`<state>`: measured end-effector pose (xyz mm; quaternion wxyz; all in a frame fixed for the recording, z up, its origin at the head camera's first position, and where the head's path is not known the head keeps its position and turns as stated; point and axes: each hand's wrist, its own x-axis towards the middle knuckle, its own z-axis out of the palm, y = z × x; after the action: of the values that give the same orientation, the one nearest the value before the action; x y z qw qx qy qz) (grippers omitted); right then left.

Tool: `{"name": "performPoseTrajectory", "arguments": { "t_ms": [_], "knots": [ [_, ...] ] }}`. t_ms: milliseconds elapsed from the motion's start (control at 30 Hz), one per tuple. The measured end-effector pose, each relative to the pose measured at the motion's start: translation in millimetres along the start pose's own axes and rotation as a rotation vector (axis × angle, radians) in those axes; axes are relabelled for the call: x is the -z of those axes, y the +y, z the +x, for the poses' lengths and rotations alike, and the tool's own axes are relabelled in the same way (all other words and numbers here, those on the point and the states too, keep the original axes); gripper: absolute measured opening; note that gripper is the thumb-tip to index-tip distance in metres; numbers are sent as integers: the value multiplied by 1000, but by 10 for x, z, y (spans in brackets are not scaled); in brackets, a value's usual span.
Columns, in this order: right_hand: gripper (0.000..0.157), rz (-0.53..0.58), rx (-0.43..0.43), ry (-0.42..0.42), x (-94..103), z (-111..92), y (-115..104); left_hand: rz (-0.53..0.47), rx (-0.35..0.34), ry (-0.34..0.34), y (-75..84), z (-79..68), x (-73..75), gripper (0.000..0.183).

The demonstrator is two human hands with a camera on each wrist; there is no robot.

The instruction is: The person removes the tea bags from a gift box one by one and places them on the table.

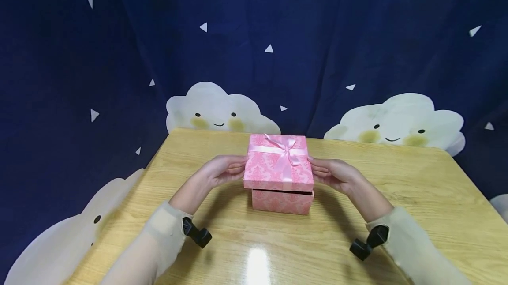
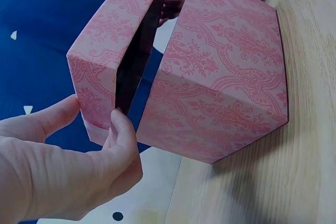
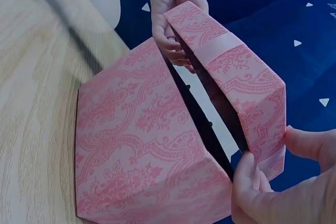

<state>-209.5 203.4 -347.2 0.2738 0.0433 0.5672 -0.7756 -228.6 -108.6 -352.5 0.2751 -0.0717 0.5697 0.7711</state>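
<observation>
fingers [image 2: 125, 132] on both sides pinch the lid [image 1: 262, 170] above the box [image 1: 282, 201], its inside hidden.

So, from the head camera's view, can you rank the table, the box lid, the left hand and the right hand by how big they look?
1. Table
2. Box lid
3. Left hand and right hand: too alike in size to rank apart.

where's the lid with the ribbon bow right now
In the head view, the lid is just right of centre, held above the box base between the left hand and right hand.
</observation>
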Motion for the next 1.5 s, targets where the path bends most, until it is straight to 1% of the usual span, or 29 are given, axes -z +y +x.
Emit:
{"name": "performPoseTrajectory", "arguments": {
  "t_ms": [167, 400, 500, 567, 700, 800, 933, 1067, 1200, 1267, 1400, 1500],
  "knots": [
    [14, -10, 3, 12, -64, 23, -9, -3, -21, -6, -17, -27, 68, 12],
    [5, -35, -2, 32, -176, 29, -20, 1, -36, -17, -10, -95, 166, 33],
    [10, -41, 4, 26, -219, 35, -19, 2, -40, -8, 5, -127, 199, 40],
    [15, -36, 3, 21, -254, 36, -23, 3, -45, -1, 16, -150, 223, 41],
    [14, -19, -9, 26, -320, 52, -37, 6, -62, 7, 38, -186, 285, 38],
    [15, -22, -11, 19, -370, 73, -50, 13, -76, 11, 58, -212, 330, 39],
    [21, -16, -6, 5, -449, 113, -64, 28, -88, 6, 81, -247, 389, 48],
    [27, 2, -12, 17, -527, 166, -66, 32, -95, 9, 95, -270, 456, 51],
    [34, -3, -24, 36, -600, 213, -61, 39, -108, -9, 113, -289, 524, 54],
    [40, -15, -26, 43, -632, 234, -57, 47, -117, -20, 125, -299, 563, 53],
    [55, -40, -11, 29, -694, 269, -52, 56, -125, -31, 155, -326, 647, 49],
    [57, -61, 5, 22, -746, 293, -45, 70, -130, -28, 176, -350, 709, 50]
  ]
}}
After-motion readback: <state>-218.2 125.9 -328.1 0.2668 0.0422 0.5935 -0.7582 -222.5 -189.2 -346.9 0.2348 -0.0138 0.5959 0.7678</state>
